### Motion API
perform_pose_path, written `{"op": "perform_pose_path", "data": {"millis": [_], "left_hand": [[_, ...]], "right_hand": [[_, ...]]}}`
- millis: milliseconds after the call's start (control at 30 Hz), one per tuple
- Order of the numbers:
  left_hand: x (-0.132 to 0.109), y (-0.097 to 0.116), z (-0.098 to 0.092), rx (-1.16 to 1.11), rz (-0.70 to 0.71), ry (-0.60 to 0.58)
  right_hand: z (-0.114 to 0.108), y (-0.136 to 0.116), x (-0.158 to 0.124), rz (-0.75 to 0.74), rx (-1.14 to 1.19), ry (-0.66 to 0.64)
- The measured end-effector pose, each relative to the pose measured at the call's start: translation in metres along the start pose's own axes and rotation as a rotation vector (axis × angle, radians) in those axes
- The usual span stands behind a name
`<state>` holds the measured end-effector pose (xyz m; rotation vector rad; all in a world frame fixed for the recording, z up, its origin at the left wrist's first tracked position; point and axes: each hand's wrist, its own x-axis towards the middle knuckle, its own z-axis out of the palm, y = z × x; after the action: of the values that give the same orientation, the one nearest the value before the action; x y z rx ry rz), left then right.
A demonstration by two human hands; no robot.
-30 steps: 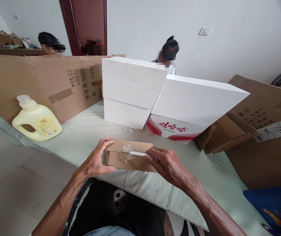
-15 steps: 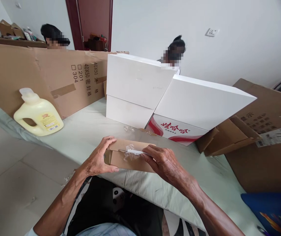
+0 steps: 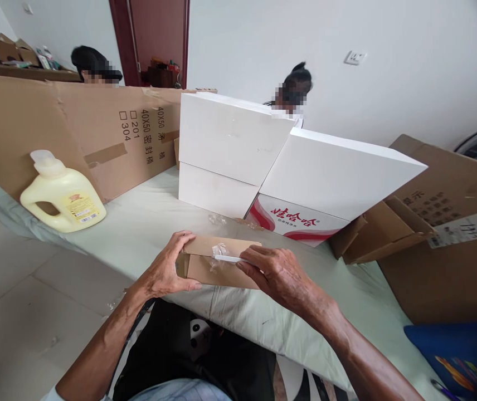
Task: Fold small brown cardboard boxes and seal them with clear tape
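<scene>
A small brown cardboard box lies on the pale green cloth at the near edge of the table. My left hand grips its left end, thumb in front and fingers over the top. My right hand is closed on a thin white tool, whose tip rests along the box's top seam. Crumpled clear tape clings to the box by the tool's tip.
A yellow detergent jug stands at the left. Behind it leans a long cardboard sheet. White boxes and a red-printed box stand ahead, brown cartons at right. Two people sit behind the boxes.
My right hand has slid the white tool a little to the left along the box's top seam. My left hand keeps its hold on the box's end.
</scene>
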<state>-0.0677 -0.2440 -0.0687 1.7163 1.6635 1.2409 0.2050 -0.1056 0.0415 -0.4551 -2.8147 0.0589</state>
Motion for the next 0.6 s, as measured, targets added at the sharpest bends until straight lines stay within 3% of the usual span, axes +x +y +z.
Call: {"op": "perform_pose_path", "data": {"millis": [100,233,400,500,600], "left_hand": [[-0.001,0.001,-0.001,0.009,-0.008,-0.007],[0.004,0.003,-0.005,0.050,-0.002,0.004],[0.021,0.020,-0.009,0.126,0.017,0.146],[0.031,0.038,-0.008,-0.001,0.069,0.210],[0.037,0.054,-0.002,-0.270,-0.022,0.144]], "right_hand": [[-0.004,-0.001,-0.001,0.028,0.056,-0.024],[-0.003,0.002,-0.002,0.103,0.296,-0.023],[0.012,0.008,0.000,0.252,0.576,0.021],[0.018,0.010,0.001,0.312,0.663,0.069],[0.019,0.011,0.002,0.314,0.683,0.120]]}}
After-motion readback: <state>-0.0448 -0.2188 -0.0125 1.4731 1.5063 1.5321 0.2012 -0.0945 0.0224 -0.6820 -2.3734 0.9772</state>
